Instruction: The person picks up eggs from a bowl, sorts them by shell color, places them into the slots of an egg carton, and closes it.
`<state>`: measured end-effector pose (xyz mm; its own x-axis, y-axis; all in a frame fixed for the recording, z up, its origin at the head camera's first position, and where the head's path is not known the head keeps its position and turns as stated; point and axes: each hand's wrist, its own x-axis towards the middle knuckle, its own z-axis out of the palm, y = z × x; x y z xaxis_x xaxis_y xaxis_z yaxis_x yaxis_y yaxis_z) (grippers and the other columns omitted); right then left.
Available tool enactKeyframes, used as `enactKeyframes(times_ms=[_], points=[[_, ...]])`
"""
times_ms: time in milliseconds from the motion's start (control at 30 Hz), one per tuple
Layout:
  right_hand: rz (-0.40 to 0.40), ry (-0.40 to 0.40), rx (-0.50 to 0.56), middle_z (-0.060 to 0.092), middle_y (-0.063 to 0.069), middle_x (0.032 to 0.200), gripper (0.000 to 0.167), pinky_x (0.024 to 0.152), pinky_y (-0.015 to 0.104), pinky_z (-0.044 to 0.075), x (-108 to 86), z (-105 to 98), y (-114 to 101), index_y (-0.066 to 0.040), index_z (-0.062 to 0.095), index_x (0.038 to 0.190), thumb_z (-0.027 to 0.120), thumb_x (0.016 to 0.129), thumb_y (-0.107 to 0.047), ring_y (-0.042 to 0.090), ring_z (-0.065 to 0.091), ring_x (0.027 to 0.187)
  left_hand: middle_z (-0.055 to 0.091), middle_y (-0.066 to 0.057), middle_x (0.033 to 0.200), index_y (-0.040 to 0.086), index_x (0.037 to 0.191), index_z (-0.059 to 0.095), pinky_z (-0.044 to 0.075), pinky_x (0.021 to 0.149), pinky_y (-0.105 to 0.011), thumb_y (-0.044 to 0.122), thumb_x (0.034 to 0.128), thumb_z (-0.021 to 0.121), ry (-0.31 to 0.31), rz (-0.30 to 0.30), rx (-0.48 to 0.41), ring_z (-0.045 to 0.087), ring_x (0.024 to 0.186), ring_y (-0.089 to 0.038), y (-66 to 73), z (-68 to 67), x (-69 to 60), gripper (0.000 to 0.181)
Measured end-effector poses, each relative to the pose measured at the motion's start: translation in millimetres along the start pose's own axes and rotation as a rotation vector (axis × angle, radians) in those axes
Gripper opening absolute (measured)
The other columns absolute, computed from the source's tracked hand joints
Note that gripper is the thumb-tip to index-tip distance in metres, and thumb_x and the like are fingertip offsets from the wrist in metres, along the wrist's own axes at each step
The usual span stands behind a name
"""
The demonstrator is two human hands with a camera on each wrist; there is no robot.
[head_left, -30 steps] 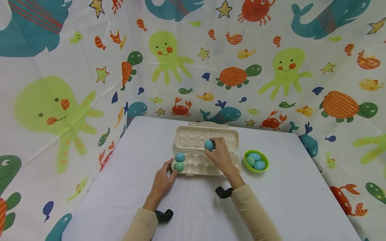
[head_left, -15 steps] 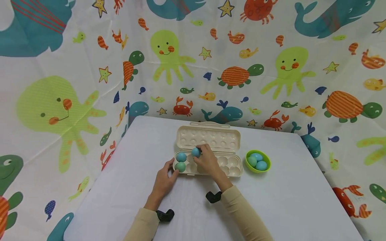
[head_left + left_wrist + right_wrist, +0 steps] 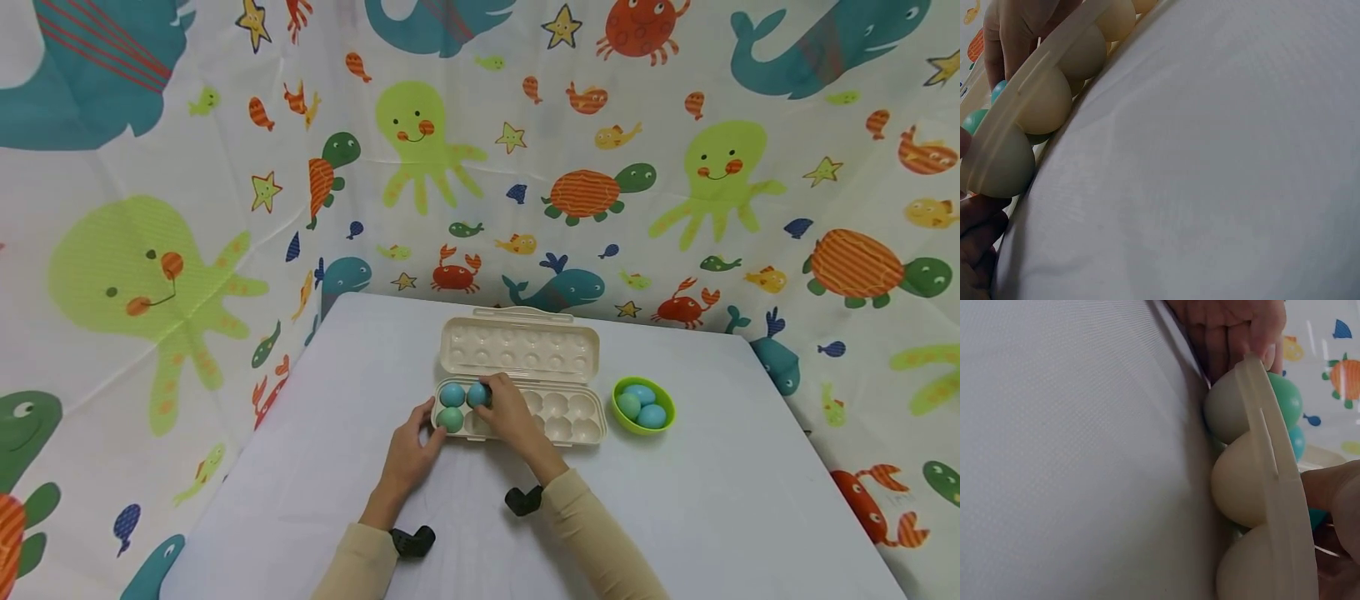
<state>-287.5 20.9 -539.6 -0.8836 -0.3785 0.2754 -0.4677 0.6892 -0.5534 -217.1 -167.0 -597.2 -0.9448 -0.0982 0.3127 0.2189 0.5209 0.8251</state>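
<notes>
A beige egg carton (image 3: 582, 407) lies open on the white table, its lid (image 3: 521, 350) folded back. At the carton's left end, my left hand (image 3: 411, 450) grips the rim, thumb on the near corner. My right hand (image 3: 517, 417) pinches a blue egg (image 3: 477, 394) at the second cell of the back row; whether the egg touches the bottom is hidden. Beside it, in the leftmost column, sit another blue egg (image 3: 452, 395) at the back and a green egg (image 3: 450, 420) in front. In the right wrist view, the carton's near wall (image 3: 1282, 487) hides most of the eggs.
To the right of the carton stands a lime-green bowl (image 3: 637, 430) holding two blue eggs and one green egg. A curtain (image 3: 480, 167) printed with sea animals hangs behind the table (image 3: 735, 467) and along its sides.
My right hand has carried the blue egg leftward from over the carton's middle and down to the second back cell. The left hand keeps its hold on the carton.
</notes>
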Motion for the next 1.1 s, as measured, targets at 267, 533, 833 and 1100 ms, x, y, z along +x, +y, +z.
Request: enactKeyframes(times_ms=[267, 533, 833, 1100], points=[[-0.003, 0.017, 0.007, 0.064, 0.019, 0.116, 0.044, 0.100, 0.046, 0.052, -2.1, 5, 4, 0.004, 0.062, 0.123, 0.076, 0.082, -0.004, 0.033, 0.060, 0.113, 0.065, -0.014, 0.135, 0.004, 0.143, 0.051, 0.040, 0.117, -0.045, 0.022, 0.0922, 0.065, -0.006, -0.013, 0.011, 0.057, 0.133, -0.029, 1.9, -0.3, -0.3, 0.056], [0.014, -0.021, 0.004, 0.061, 0.023, 0.127, 0.046, 0.104, 0.048, 0.050, -1.9, 5, 3, 0.003, 0.059, 0.129, 0.074, 0.086, -0.005, 0.038, 0.057, 0.122, 0.065, -0.014, 0.136, 0.005, 0.144, 0.050, 0.038, 0.118, -0.045, 0.022, 0.0928, 0.065, -0.009, -0.021, 0.017, 0.055, 0.135, -0.029, 1.8, -0.1, 0.4, 0.056], [0.023, -0.045, -0.051, 0.060, 0.023, 0.130, 0.054, 0.104, 0.048, 0.050, -7.8, 0, 1, 0.002, 0.055, 0.135, 0.075, 0.086, -0.008, 0.038, 0.057, 0.124, 0.067, -0.014, 0.133, 0.005, 0.143, 0.052, 0.040, 0.117, -0.046, 0.023, 0.0923, 0.065, -0.002, -0.024, 0.020, 0.057, 0.133, -0.029, -0.8, 2.6, -3.1, 0.055], [-0.031, 0.015, -0.031, 0.062, 0.019, 0.124, 0.048, 0.098, 0.049, 0.053, -17.3, -21, 0, 0.000, 0.057, 0.132, 0.073, 0.088, -0.006, 0.036, 0.058, 0.119, 0.065, -0.015, 0.136, 0.005, 0.144, 0.051, 0.040, 0.116, -0.046, 0.022, 0.0923, 0.065, 0.000, -0.013, 0.018, 0.057, 0.133, -0.030, 0.3, 0.5, -0.6, 0.056]])
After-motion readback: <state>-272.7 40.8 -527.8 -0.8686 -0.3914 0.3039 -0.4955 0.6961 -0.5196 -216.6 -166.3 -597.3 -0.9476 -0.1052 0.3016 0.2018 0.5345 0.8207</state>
